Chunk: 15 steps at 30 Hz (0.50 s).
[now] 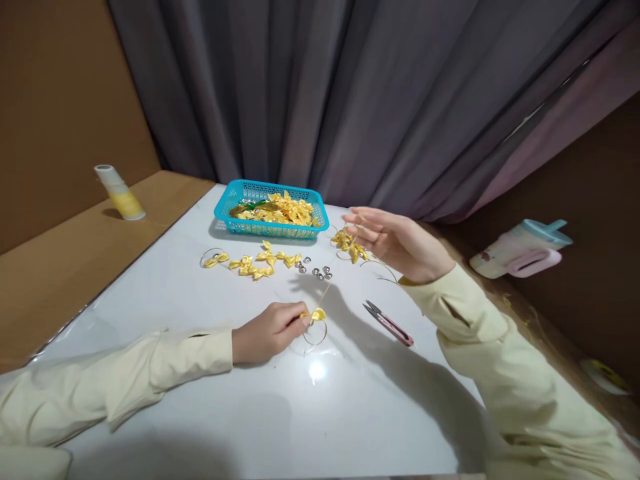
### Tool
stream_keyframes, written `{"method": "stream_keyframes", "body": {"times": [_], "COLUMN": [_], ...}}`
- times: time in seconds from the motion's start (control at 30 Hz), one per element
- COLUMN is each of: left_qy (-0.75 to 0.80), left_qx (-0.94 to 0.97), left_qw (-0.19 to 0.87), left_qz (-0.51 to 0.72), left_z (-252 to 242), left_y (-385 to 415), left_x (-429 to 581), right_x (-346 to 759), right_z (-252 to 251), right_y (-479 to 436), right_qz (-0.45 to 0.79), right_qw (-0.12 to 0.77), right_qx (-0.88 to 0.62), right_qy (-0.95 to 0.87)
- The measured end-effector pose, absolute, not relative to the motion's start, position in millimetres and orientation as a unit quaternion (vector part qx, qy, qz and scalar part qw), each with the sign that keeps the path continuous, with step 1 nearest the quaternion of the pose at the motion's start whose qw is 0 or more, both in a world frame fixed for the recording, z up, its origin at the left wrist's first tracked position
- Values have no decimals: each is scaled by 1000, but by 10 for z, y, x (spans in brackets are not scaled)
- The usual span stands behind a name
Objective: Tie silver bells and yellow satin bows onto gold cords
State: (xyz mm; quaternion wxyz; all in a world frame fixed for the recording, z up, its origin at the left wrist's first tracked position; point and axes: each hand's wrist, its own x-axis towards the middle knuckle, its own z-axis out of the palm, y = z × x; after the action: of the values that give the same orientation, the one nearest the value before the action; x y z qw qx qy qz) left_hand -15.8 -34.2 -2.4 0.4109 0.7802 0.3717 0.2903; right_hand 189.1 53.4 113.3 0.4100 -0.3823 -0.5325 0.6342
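My left hand (273, 331) is closed in a pinch on a yellow ribbon bow (318, 315), just above the white table. A thin gold ring (315, 343) hangs below the bow, with a small silver bell (312, 322) partly hidden by my fingertips. From the bow a pale thread (325, 291) runs straight up towards my right hand (393, 241). That hand is raised at the right, its fingers bent round the thread's far end, which is hard to make out. Small thread snips (389, 323) with pink handles lie below it.
A blue basket (273, 231) of yellow bows stands at the back. Several loose bows (253, 267), silver bells (320, 273) and ringed bows (345, 243) lie before it on the table (225, 413). A thread spool (120, 193) stands left, a lidded tumbler (515, 250) right.
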Motion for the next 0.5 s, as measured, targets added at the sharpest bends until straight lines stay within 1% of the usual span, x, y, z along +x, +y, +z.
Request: {"method": "stream_keyframes", "body": {"times": [0.13,0.27,0.5], "left_qy": [386,387,385], "left_qx": [764,764,770], "left_qw": [424,425,417], "left_qz": [294,293,292], "left_z": [-38,-36,-19], "left_y": [-327,-319,-330], "left_x": [-151,-141,-136], "right_x": [1938,1976,2065], "right_z": [1421,1630,1720], "right_y": [431,243,386], "right_qz": [621,579,580], "right_qw": [437,474,503], "right_qx": [-382,-409,-447], "right_qy": [-527,-522,-459]}}
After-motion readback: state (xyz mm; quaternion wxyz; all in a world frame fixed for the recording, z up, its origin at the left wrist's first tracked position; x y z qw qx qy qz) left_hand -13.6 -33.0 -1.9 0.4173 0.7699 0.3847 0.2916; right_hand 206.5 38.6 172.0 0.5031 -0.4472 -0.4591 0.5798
